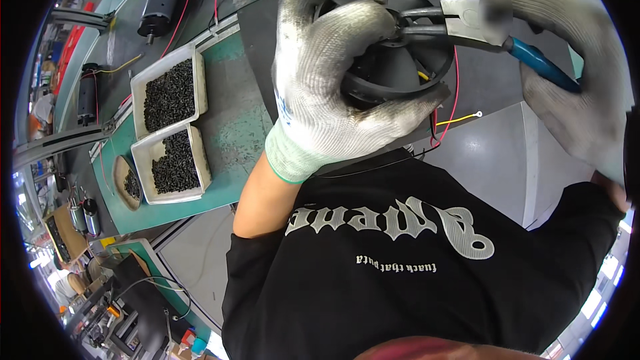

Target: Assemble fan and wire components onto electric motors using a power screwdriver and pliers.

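Note:
My left hand, in a white knit glove with dark-stained fingertips, is closed around the rim of a black round fan with several blades inside a ring. In my right hand, gloved too and partly blurred, is a pair of pliers with blue handles and two long thin jaws. Those jaws sit slightly apart at the fan's hub, beside my left fingers. The hub itself is mostly hidden behind the fingers. Red and yellow wires with a ring terminal hang below the fan.
Two white bins of small black parts stand on the green table at left, beside a small round dish of similar parts. Black cylindrical motors with wires lie farther off. A metal rail runs along the left.

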A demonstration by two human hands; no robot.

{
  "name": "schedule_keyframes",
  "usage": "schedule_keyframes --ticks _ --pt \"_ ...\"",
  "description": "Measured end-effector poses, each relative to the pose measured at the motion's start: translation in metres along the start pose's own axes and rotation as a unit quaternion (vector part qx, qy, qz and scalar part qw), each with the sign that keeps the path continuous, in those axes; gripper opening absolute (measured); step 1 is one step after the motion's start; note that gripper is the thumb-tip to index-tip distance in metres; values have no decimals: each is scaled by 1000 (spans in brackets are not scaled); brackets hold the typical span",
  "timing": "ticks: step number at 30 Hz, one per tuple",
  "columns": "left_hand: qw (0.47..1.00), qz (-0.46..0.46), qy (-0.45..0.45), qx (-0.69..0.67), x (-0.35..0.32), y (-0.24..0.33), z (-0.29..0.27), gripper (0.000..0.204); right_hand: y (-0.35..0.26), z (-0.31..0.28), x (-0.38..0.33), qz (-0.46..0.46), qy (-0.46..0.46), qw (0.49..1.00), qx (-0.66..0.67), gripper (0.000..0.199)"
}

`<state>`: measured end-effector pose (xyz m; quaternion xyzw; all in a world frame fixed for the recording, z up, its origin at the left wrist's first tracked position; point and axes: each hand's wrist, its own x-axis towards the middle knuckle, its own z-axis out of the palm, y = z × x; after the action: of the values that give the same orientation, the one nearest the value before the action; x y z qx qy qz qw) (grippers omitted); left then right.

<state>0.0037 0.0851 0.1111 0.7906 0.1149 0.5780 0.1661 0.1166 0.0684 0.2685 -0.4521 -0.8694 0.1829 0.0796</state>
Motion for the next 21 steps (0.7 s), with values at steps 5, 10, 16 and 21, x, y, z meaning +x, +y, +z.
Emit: schedule_keyframes --ticks 5,10,16,21 --pt "1000 7 21 -22 1 2 3 78 31 -10 -26 32 -1 999 3 45" --pt "998 5 35 -53 1 -6 8 77 23 -4 -28 69 -2 997 20 43" --pt "995 -1 52 -86 -6 1 11 76 22 -1 -50 110 -6 993 42 42" --pt "993 1 56 -102 -5 1 22 75 34 1 -69 135 1 989 66 41"
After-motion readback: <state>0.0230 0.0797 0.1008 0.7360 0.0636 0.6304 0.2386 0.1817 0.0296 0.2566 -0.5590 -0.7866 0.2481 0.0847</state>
